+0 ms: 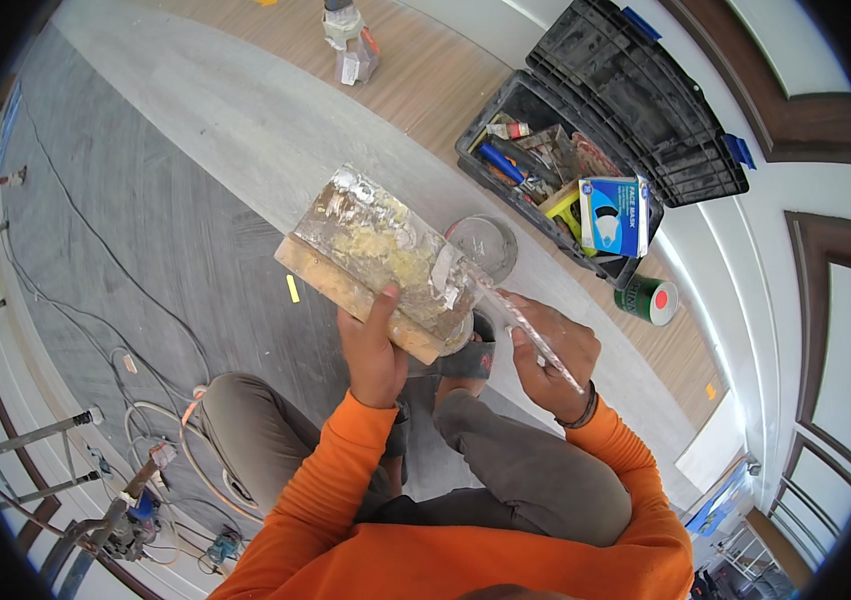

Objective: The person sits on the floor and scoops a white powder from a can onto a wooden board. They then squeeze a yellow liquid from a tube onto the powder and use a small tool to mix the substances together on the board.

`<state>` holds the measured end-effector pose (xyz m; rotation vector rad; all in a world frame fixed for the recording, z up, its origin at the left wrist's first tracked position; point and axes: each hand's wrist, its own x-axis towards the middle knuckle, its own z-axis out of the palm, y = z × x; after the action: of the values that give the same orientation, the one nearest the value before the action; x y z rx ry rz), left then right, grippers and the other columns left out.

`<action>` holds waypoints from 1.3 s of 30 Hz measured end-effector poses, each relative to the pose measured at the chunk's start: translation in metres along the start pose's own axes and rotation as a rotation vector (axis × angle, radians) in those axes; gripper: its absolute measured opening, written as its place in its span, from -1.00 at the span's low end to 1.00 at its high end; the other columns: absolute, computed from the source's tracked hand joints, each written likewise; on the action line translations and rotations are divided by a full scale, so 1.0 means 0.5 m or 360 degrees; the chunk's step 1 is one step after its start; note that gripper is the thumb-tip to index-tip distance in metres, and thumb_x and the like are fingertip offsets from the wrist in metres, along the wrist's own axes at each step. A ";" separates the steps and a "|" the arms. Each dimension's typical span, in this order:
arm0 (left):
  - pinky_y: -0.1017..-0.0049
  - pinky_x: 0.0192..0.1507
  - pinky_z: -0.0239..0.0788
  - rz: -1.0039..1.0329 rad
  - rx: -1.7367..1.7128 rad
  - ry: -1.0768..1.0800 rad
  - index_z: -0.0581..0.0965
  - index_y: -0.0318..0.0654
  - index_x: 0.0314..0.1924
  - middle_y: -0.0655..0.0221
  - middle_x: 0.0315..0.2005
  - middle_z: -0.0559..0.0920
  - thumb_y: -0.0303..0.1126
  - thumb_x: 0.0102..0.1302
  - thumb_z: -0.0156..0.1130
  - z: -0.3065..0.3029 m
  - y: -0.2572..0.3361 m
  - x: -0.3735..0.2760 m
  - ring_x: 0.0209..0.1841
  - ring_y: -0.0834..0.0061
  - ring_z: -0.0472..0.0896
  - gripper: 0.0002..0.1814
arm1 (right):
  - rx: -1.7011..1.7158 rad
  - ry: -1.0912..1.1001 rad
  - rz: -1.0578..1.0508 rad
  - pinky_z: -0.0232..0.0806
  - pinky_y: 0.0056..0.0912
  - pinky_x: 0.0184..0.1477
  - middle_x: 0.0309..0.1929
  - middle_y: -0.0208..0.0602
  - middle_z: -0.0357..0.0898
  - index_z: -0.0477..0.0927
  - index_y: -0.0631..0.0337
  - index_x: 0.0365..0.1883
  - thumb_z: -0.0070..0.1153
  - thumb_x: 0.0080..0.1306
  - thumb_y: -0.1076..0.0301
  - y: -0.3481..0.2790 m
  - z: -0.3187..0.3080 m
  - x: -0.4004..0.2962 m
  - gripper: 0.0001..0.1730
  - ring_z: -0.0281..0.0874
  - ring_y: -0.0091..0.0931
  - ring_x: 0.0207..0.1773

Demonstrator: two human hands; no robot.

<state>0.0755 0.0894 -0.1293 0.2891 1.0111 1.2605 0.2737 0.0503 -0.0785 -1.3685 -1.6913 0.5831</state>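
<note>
My left hand (374, 358) grips a mixing board (365, 240) by the wooden strip (346, 294) along its near edge, thumb on top. White and yellowish filler is smeared and crusted over the board's face. In my right hand (559, 349) is a narrow, paint-stained tool (541, 345) that looks like a putty knife. Its far end meets the board's right edge, beside a pale patch of filler (444, 274). Partly hidden behind the board, a round tub (499, 244) with grey residue stands on the floor.
An open black toolbox (496, 169) holds hand tools and a face mask box (613, 217). A green can (644, 300) stands beside it. A wrapped bottle-like object (354, 49) is at the top. Cables (132, 300) and power tools (132, 529) lie to the left.
</note>
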 end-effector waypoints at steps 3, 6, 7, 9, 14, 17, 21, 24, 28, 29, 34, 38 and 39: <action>0.35 0.28 0.40 0.0006 0.0012 -0.0003 0.22 -0.36 0.40 0.20 0.24 0.47 -0.49 0.44 0.22 0.002 -0.010 -0.004 0.25 0.36 0.51 -0.40 | 0.0016 -0.0006 0.0031 0.57 -0.31 -0.06 -0.07 0.07 0.74 0.63 0.43 0.01 0.14 0.28 0.66 0.000 0.004 0.001 -0.69 0.79 -0.17 -0.13; 0.36 0.26 0.40 -0.0100 0.0053 0.0020 0.25 -0.39 0.37 0.20 0.21 0.49 -0.50 0.42 0.23 -0.001 -0.020 -0.015 0.22 0.36 0.53 -0.41 | 0.0027 -0.0012 -0.0007 0.59 -0.34 -0.12 -0.03 0.07 0.73 0.64 0.42 0.07 0.13 0.13 0.72 0.013 0.013 0.003 -0.53 0.79 -0.20 -0.13; 0.37 0.25 0.41 -0.0107 0.0055 0.0014 0.25 -0.39 0.37 0.20 0.20 0.49 -0.51 0.42 0.23 0.001 -0.022 -0.018 0.22 0.37 0.54 -0.42 | 0.0028 -0.0018 -0.0035 0.60 -0.36 -0.16 -0.01 0.07 0.72 0.64 0.41 0.09 0.13 0.06 0.74 0.017 0.016 0.004 -0.45 0.79 -0.21 -0.13; 0.37 0.24 0.41 -0.0122 0.0060 0.0003 0.27 -0.39 0.36 0.21 0.19 0.50 -0.52 0.41 0.22 0.004 -0.025 -0.023 0.21 0.37 0.54 -0.43 | 0.0032 -0.0047 0.0026 0.61 -0.36 -0.16 -0.01 0.04 0.72 0.66 0.35 0.09 0.19 0.06 0.70 0.020 0.023 0.000 -0.46 0.79 -0.22 -0.14; 0.38 0.19 0.45 -0.0137 0.0047 -0.0018 0.33 -0.44 0.30 0.18 0.14 0.55 -0.51 0.42 0.21 0.010 -0.017 -0.019 0.15 0.37 0.59 -0.50 | -0.0155 -0.0280 -0.0171 0.63 -0.27 -0.01 0.08 -0.16 0.70 0.73 0.05 0.09 0.31 0.10 0.49 0.014 0.027 0.002 -0.49 0.74 -0.23 0.02; 0.35 0.23 0.45 -0.0209 0.0036 -0.0041 0.29 -0.42 0.34 0.16 0.17 0.54 -0.50 0.43 0.17 0.010 0.003 -0.014 0.17 0.33 0.58 -0.47 | -0.0357 -0.0475 -0.0351 0.56 -0.17 0.15 0.15 -0.31 0.69 0.78 -0.10 0.00 0.42 0.09 0.21 0.023 0.015 0.004 -0.56 0.67 -0.21 0.20; 0.39 0.08 0.53 -0.0239 -0.0044 0.0033 0.40 -0.47 0.22 0.18 0.07 0.59 -0.57 0.42 0.16 0.019 0.018 -0.015 0.05 0.39 0.64 -0.60 | -0.0386 -0.0663 -0.0358 0.48 -0.15 0.25 0.18 -0.41 0.68 0.77 -0.18 0.03 0.30 0.15 0.26 0.031 -0.017 0.001 -0.58 0.62 -0.26 0.26; 0.38 0.07 0.54 -0.0284 -0.0034 0.0072 0.38 -0.46 0.23 0.19 0.06 0.58 -0.57 0.42 0.16 0.016 0.016 -0.013 0.04 0.38 0.64 -0.59 | -0.0368 -0.0729 -0.0321 0.43 -0.19 0.32 0.20 -0.51 0.66 0.76 -0.25 0.06 0.20 0.18 0.36 0.034 -0.033 -0.001 -0.54 0.58 -0.34 0.30; 0.37 0.07 0.55 -0.0330 -0.0067 0.0083 0.37 -0.46 0.24 0.19 0.06 0.58 -0.56 0.42 0.16 0.007 0.009 -0.011 0.05 0.37 0.64 -0.58 | -0.0370 -0.0838 -0.0346 0.43 -0.21 0.31 0.19 -0.53 0.67 0.76 -0.25 0.05 0.16 0.19 0.37 0.032 -0.058 0.006 -0.54 0.58 -0.35 0.31; 0.37 0.07 0.55 -0.0344 -0.0071 0.0085 0.37 -0.46 0.24 0.19 0.06 0.58 -0.56 0.42 0.16 0.003 0.007 -0.010 0.05 0.36 0.64 -0.58 | -0.0359 -0.0870 -0.0342 0.43 -0.21 0.31 0.19 -0.54 0.67 0.76 -0.25 0.05 0.15 0.19 0.38 0.026 -0.065 0.013 -0.54 0.57 -0.35 0.31; 0.36 0.10 0.55 -0.0340 -0.0054 0.0084 0.37 -0.46 0.24 0.19 0.06 0.58 -0.55 0.42 0.17 -0.006 0.005 0.001 0.07 0.34 0.64 -0.58 | -0.0339 -0.0962 -0.0353 0.47 -0.23 0.25 0.12 -0.52 0.71 0.78 -0.19 0.01 0.17 0.12 0.34 0.007 -0.105 0.038 -0.54 0.63 -0.34 0.25; 0.35 0.11 0.55 -0.0428 -0.0057 0.0023 0.36 -0.46 0.26 0.17 0.09 0.58 -0.54 0.42 0.17 -0.011 0.004 0.007 0.08 0.33 0.63 -0.56 | -0.0257 -0.0711 -0.0375 0.53 -0.21 0.15 0.03 -0.43 0.75 0.80 -0.09 -0.04 0.19 0.11 0.30 0.011 -0.098 0.045 -0.59 0.70 -0.29 0.14; 0.35 0.12 0.55 -0.0459 -0.0057 0.0008 0.36 -0.46 0.27 0.17 0.09 0.58 -0.54 0.42 0.17 -0.011 0.004 0.006 0.09 0.33 0.63 -0.55 | -0.0228 -0.0655 -0.0389 0.54 -0.22 0.12 0.02 -0.40 0.75 0.80 -0.07 -0.05 0.20 0.12 0.30 0.012 -0.092 0.048 -0.60 0.71 -0.28 0.12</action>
<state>0.0699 0.0910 -0.1324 0.1072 0.9945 1.0164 0.3149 0.0674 -0.0513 -1.1667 -2.2320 0.6424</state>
